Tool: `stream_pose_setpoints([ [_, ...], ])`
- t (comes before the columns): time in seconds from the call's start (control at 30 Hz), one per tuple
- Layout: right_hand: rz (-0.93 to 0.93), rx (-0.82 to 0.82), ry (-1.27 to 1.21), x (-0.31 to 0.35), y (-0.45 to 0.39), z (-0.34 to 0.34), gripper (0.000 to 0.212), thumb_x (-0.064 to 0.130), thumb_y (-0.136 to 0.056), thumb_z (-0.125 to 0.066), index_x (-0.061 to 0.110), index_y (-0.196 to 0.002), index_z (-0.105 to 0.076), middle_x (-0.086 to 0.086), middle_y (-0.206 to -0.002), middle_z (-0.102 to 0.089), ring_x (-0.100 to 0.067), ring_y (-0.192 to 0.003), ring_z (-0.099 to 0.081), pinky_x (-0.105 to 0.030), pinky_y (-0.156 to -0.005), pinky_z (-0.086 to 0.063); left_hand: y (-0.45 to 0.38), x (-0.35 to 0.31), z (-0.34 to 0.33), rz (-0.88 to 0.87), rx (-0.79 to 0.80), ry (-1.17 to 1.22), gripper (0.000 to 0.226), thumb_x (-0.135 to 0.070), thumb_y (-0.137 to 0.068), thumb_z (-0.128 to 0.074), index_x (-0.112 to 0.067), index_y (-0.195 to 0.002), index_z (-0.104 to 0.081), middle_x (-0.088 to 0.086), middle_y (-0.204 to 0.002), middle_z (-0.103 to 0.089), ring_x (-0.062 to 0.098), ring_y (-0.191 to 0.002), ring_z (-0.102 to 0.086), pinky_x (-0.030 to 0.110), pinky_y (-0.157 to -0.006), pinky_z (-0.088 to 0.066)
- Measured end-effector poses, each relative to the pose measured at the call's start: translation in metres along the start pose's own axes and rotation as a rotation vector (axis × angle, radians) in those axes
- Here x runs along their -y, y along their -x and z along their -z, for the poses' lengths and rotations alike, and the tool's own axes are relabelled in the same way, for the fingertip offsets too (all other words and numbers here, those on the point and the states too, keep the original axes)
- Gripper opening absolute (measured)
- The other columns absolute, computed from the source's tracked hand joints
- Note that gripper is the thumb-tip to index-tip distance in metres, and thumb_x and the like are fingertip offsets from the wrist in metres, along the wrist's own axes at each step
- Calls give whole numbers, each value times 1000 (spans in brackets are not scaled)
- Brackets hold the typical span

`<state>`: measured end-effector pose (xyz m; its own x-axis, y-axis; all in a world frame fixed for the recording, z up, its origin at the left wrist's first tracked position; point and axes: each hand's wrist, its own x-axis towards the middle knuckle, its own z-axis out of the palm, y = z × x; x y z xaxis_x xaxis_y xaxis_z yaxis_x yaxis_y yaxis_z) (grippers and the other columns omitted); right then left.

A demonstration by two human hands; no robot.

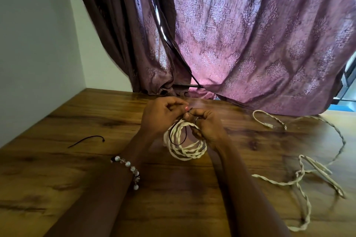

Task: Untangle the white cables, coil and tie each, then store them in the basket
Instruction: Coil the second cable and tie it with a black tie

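Note:
A coiled white twisted cable [184, 147] hangs over the wooden table [77, 159], held up between both hands. My right hand [207, 128] grips the coil's right side. A thin dark tie [178, 136] loops round the coil's top. My left hand [163, 114] pinches the tie's end, and the fingertips of both hands meet just above the coil. A second white twisted cable [300, 179] lies loose and sprawled on the table to the right. No basket is in view.
A spare dark tie [86, 140] lies on the table to the left. Purple patterned curtains [250, 44] hang down onto the table's far edge. A white wall [38, 34] borders the left side.

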<state>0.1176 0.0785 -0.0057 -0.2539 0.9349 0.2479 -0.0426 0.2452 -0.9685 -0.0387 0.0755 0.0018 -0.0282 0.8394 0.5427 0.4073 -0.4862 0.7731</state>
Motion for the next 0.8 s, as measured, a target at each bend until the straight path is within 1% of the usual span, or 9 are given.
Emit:
stream_pose_setpoints([
  [0.13, -31, 105, 1, -3, 1, 4, 16, 5, -89, -61, 5, -76, -70, -3, -40, -45, -8, -27, -26, -16, -36, -19, 0, -4, -2, 1, 63, 60, 2, -14, -80, -74, -14, -81, -75, -3, -76, -62, 4, -57, -56, 29, -60, -48],
  [0.23, -43, 180, -2, -3, 2, 3, 20, 5, -87, -62, 11, -74, -74, -8, -53, -50, -8, -28, -26, -16, -36, -17, 0, 2, -3, -19, 69, -7, 12, -12, -82, -70, -18, -72, -67, -2, -77, -55, -1, -53, -50, 23, -54, -42],
  [0.3, -50, 213, -5, -4, 1, 1, 19, 6, -88, -61, 12, -76, -76, -10, -61, -49, -8, -28, -25, -17, -36, -16, 1, 1, -3, -11, 97, -12, 19, -13, -85, -65, -20, -68, -60, -1, -75, -53, 3, -54, -50, 23, -53, -39],
  [0.37, -76, 239, 4, -5, 0, 2, 17, 8, -90, -59, 5, -84, -75, -8, -55, -47, -8, -28, -23, -14, -35, -15, 2, 1, -3, 95, 60, 166, 22, -11, -89, -56, -14, -67, -53, 1, -60, -52, 10, -47, -49, 24, -45, -38],
  [0.47, -129, 337, 6, -5, 1, 2, 21, 12, -91, -60, -7, -94, -70, -9, -49, -50, -6, -27, -24, -13, -36, -17, -6, 7, 4, 260, -147, 340, 29, -19, -92, -50, -14, -64, -48, 2, -48, -45, 18, -41, -42, 30, -46, -34],
  [0.57, -158, 398, 14, -3, 2, 2, 21, 13, -89, -62, -6, -96, -69, -15, -58, -61, -5, -28, -27, -12, -36, -21, -16, 13, 25, 434, -432, 440, 31, -20, -92, -49, -16, -62, -43, -1, -45, -41, 11, -34, -34, 23, -42, -25],
  [0.67, -162, 380, 7, -5, 0, -1, 22, 8, -88, -62, -11, -96, -67, -21, -87, -72, -4, -29, -30, -12, -34, -22, -18, 15, 45, 636, -644, 695, 23, -18, -91, -51, -15, -69, -44, -4, -45, -38, 6, -28, -33, 17, -40, -23],
  [0.73, -147, 349, 21, -6, 0, -3, 20, 11, -87, -65, -8, -93, -70, -35, -94, -66, -5, -29, -29, -13, -34, -22, -15, 18, 47, 758, -625, 770, 19, -20, -93, -55, -15, -76, -49, -3, -48, -38, 5, -29, -34, 17, -41, -25],
  [0.8, -133, 306, 48, -7, 0, -2, 19, 13, -87, -65, -5, -90, -71, -36, -70, -62, -7, -28, -26, -13, -34, -20, -10, 19, 40, 852, -452, 750, 20, -27, -94, -57, -16, -77, -55, -2, -57, -41, 7, -42, -39, 21, -42, -32],
])
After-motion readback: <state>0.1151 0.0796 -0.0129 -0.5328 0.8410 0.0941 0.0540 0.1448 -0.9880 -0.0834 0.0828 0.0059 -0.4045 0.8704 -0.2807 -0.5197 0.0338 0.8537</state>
